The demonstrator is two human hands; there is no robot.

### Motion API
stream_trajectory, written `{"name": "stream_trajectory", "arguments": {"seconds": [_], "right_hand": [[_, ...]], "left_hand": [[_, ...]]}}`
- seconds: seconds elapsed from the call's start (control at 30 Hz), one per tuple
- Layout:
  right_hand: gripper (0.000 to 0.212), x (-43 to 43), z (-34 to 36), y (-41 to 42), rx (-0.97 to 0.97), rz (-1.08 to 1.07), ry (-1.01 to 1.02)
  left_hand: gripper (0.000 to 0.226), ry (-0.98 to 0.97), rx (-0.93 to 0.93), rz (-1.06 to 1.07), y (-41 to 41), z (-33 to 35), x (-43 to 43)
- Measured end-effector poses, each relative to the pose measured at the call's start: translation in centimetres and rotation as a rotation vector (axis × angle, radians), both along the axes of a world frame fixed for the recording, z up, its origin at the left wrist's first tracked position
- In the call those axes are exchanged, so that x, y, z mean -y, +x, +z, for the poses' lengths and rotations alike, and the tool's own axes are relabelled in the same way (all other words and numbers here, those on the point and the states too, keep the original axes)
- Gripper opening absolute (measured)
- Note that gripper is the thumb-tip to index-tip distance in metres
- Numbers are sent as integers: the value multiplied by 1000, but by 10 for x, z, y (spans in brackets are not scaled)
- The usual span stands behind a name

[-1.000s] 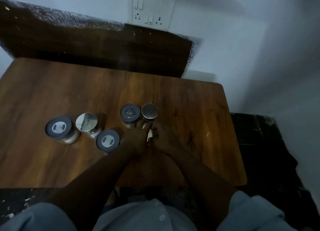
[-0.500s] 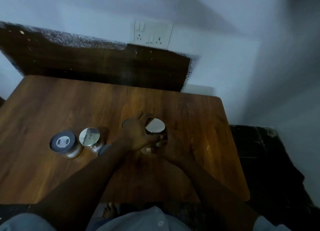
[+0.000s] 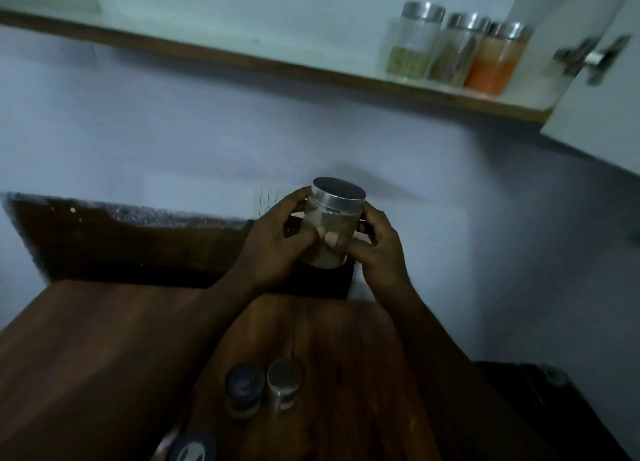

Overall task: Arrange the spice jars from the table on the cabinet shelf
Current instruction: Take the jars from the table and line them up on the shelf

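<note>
Head view: spice jar (image 3: 329,223) gripped between left hand (image 3: 277,242) and right hand (image 3: 379,246).

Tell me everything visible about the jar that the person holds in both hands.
The jar is a clear, glass-looking cylinder with a silver, metal-looking lid, shut. Its pale contents are hard to make out. It is held nearly upright in the air, off the table. The left hand and the right hand grip its sides.

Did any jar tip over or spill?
No, nothing stands out. The left hand and right hand hold a lidded jar in the air. The three shelf jars and the table jars stand upright, lids on, no spill.
</note>
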State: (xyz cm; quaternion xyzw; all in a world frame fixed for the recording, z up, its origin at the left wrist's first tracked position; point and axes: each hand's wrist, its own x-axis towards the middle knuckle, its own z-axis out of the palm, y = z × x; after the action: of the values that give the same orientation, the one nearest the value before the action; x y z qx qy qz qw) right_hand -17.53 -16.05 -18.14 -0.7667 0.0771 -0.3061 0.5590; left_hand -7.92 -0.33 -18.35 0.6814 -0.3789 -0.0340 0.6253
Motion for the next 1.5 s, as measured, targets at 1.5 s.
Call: {"name": "stream_trajectory", "arguments": {"seconds": [1.5], "right_hand": [[20,148,230,210,-216,-358,-668]], "left_hand": [[71,555,457,284,171,228,182]]}}
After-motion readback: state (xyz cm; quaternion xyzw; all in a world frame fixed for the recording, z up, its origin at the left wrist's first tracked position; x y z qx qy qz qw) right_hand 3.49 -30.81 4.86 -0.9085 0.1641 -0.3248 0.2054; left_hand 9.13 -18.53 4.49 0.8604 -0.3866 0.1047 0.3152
